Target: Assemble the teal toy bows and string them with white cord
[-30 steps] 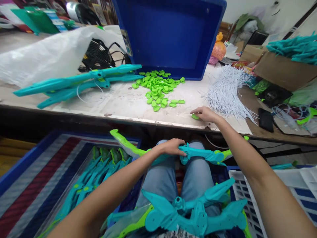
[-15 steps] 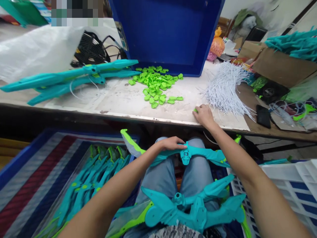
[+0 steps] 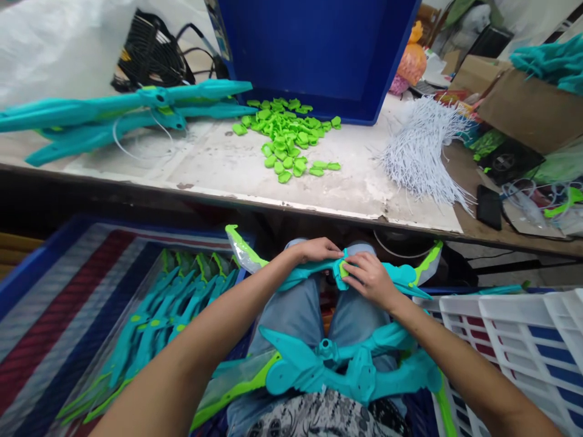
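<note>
A turquoise plastic toy bow (image 3: 300, 274) with green tips lies across my knees. My left hand (image 3: 320, 249) is closed on it, just left of its middle block. My right hand (image 3: 370, 278) pinches a small green plastic piece (image 3: 343, 269) against the front of that block; the fingers partly cover it. Nearer my body, more turquoise bow pieces (image 3: 319, 373) with green tips rest on my lap. Loose green pieces (image 3: 285, 142) of a similar kind lie heaped on the table.
The worktable (image 3: 218, 176) carries a blue bin (image 3: 314, 57), a bundle of white ties (image 3: 423, 152), a phone (image 3: 489, 206) and turquoise bows (image 3: 104, 112). Finished-looking bows (image 3: 159, 321) stand in a crate at left. A white basket (image 3: 514, 309) is at right.
My right hand has come from the table's front edge down to the bow, bringing the green piece to its middle block. My left hand has stayed on the bow.
</note>
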{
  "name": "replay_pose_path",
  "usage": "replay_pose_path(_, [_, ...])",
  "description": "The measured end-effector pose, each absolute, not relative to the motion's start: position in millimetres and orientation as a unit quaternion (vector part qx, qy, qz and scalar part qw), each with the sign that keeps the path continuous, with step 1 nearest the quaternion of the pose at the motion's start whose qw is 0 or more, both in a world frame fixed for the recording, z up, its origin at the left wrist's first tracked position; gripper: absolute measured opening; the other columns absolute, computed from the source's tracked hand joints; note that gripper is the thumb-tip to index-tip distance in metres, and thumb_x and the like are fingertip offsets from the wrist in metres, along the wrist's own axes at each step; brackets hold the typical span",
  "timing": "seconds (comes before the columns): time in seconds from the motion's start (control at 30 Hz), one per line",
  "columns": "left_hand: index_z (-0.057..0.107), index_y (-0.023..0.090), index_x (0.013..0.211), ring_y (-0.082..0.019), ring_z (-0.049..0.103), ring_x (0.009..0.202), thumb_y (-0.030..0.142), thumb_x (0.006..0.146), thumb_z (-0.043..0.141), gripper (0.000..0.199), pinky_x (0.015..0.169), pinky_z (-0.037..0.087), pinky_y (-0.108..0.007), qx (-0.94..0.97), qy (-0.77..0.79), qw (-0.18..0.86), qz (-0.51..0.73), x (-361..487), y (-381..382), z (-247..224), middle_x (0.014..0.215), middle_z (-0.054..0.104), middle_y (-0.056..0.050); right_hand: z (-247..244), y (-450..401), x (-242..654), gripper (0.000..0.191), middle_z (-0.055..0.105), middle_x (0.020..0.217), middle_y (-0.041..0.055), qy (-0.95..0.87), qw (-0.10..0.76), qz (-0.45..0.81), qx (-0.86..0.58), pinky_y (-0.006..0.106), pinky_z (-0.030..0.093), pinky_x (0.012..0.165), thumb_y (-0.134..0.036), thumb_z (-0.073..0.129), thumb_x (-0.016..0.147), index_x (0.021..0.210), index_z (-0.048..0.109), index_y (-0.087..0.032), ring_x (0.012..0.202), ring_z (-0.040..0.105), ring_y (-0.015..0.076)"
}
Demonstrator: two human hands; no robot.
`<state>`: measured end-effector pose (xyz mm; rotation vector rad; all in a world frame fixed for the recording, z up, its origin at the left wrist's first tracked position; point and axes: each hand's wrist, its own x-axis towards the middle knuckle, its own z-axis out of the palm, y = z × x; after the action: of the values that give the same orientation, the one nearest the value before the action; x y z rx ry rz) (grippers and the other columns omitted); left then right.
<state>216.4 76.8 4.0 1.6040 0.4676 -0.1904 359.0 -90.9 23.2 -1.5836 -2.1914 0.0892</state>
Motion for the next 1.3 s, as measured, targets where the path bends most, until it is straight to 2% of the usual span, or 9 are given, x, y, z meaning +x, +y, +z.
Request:
replay_pose_path(0.2, [0.07,0.012,0.096,-0.017,0.054,0.076,0.061,0.07,0.062,0.056,0.067,0.038,-0.023,0.77,0.165,0.609,-0.095,215,76,11,0.081,0.065,-0.002,17,-96,352,0.019,0.066,0.11,0.0072,-0.702,0.254,0.087,-0.66,0.043,0.041,0.09,-0.034,0.066,0.083,0.099,0.069,-0.024,0.109,0.054,0.0266])
replay_pose_path(0.3, [0.067,0.013,0.096,-0.017,0.053,0.076,0.058,0.065,0.065,0.055,0.066,0.037,-0.023,0.798,0.187,0.564,-0.097,218,73,14,0.082,0.063,-0.002,14,-93,352,0.048,0.064,0.115,0.0082,-0.625,0.263,0.156,-0.718,0.043,0.04,0.094,-0.039,0.075,0.073,0.115,0.061,-0.023,0.11,0.056,0.0267])
replay_pose_path(0.4, [0.065,0.013,0.091,-0.016,0.051,0.07,0.055,0.065,0.064,0.05,0.061,0.036,-0.023,0.799,0.2,0.558,-0.103,220,69,17,0.076,0.059,-0.001,17,-84,352,0.075,0.062,0.122,0.0102,-0.591,0.196,0.214,-0.753,0.044,0.038,0.095,-0.042,0.077,0.067,0.133,0.048,-0.022,0.113,0.055,0.0293])
replay_pose_path(0.53, [0.064,0.012,0.08,-0.015,0.048,0.066,0.051,0.063,0.063,0.042,0.059,0.034,-0.024,0.81,0.196,0.547,-0.076,219,65,17,0.068,0.055,0.001,26,-78,346,0.079,0.059,0.127,0.0133,-0.615,0.097,0.211,-0.754,0.045,0.034,0.093,-0.043,0.074,0.072,0.14,0.041,-0.02,0.116,0.05,0.0324])
replay_pose_path(0.77, [0.066,0.012,0.09,-0.019,0.056,0.072,0.053,0.069,0.062,0.046,0.062,0.038,-0.023,0.857,0.169,0.485,-0.045,213,58,23,0.077,0.064,-0.002,24,-89,336,0.086,0.06,0.121,0.0132,-0.645,0.102,0.147,-0.743,0.044,0.036,0.09,-0.049,0.074,0.072,0.143,0.036,-0.018,0.11,0.05,0.0308])
replay_pose_path(0.9, [0.065,0.017,0.11,-0.023,0.064,0.083,0.049,0.076,0.062,0.047,0.069,0.044,-0.025,0.899,0.175,0.403,-0.011,197,43,39,0.096,0.069,-0.006,39,-101,333,0.079,0.06,0.117,0.0138,-0.672,0.135,0.091,-0.722,0.042,0.039,0.089,-0.044,0.073,0.075,0.141,0.04,-0.016,0.105,0.052,0.0284])
replay_pose_path(1.03, [0.06,0.027,0.124,-0.023,0.064,0.088,0.039,0.087,0.053,0.04,0.071,0.048,-0.028,0.957,0.196,0.185,0.109,165,33,38,0.108,0.065,-0.008,76,-110,360,0.031,0.065,0.108,0.0101,-0.676,0.242,-0.025,-0.695,0.037,0.039,0.09,-0.035,0.058,0.089,0.113,0.064,-0.018,0.103,0.053,0.0236])
replay_pose_path(1.1, [0.059,0.03,0.125,-0.024,0.063,0.089,0.029,0.091,0.046,0.037,0.072,0.05,-0.032,0.965,0.18,0.09,0.167,150,32,26,0.11,0.062,-0.011,95,-109,397,0.025,0.069,0.1,0.009,-0.607,0.257,-0.085,-0.747,0.037,0.04,0.087,-0.029,0.048,0.093,0.102,0.069,-0.019,0.097,0.056,0.0228])
replay_pose_path(1.3, [0.059,0.026,0.125,-0.038,0.043,0.126,0.017,0.089,0.049,0.039,0.09,0.049,-0.05,0.964,0.124,0.016,0.236,129,26,-13,0.139,0.039,-0.019,120,-72,528,0.034,0.068,0.111,0.0152,-0.368,0.057,-0.062,-0.926,0.034,0.043,0.09,-0.023,0.042,0.093,0.111,0.068,-0.013,0.106,0.06,0.0264])
